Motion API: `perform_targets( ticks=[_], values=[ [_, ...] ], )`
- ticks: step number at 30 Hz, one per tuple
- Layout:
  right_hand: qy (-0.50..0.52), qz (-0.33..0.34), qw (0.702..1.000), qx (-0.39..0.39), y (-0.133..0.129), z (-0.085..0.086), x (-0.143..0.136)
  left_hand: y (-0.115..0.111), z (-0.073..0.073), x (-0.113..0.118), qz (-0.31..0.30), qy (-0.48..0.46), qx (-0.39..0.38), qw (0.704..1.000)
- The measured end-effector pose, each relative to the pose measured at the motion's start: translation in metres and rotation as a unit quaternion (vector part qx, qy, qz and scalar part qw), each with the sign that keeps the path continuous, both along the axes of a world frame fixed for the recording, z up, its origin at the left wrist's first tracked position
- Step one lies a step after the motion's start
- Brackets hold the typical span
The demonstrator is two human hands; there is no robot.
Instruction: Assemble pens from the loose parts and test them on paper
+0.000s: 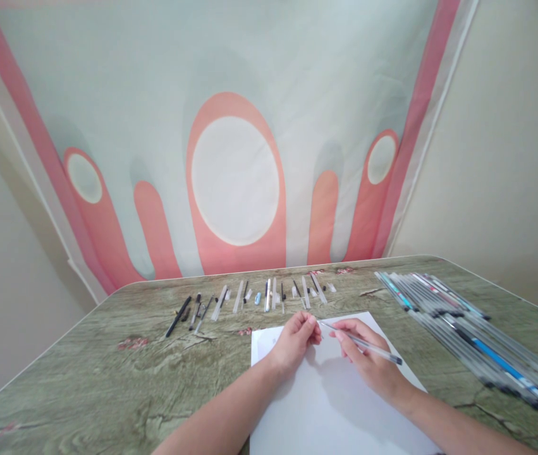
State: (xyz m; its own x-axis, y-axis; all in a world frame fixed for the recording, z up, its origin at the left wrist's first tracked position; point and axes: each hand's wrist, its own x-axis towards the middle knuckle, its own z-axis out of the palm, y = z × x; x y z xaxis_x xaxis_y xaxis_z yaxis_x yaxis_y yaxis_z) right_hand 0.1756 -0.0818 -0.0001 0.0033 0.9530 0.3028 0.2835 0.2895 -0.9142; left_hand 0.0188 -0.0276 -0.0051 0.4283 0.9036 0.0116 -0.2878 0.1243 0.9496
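pen (368,347) above the paper (335,411), gripped between the closed fingertips of the right hand (366,360); left hand (296,341) also over the paper, fingertips pinched near the pen's tip, any contents indiscernible. pen parts (267,296) lie beyond the paper; pens (496,354), right of it.

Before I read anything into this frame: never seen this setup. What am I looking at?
No machine: these are a person's bare hands, and the one picture comes from a camera worn on their head, looking forward and down. The right hand holds a translucent pen. The left hand has its fingers near the pen's tip; whether they grip anything is unclear. Both are over white paper on a wood-grain table. Beyond: a row of pen parts. Right: mostly grey pens.
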Motion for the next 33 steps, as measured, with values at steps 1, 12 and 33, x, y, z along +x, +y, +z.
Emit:
perform_targets(
  ticks=[1,12,33],
  values=[
    [-0.001,0.001,1.0,0.0,-0.0002,0.0006,0.0001,0.0001,-0.0001,0.0,0.0,0.001,-0.001,1.0],
    [0.001,0.007,1.0,-0.003,0.0015,0.0016,0.0001,0.0013,-0.0021,0.0002,-0.004,0.006,0.004,1.0],
    [-0.017,-0.001,1.0,0.0,0.0014,-0.0009,-0.0007,0.0024,-0.0062,-0.0009,-0.004,0.028,0.034,0.999]
  ],
)
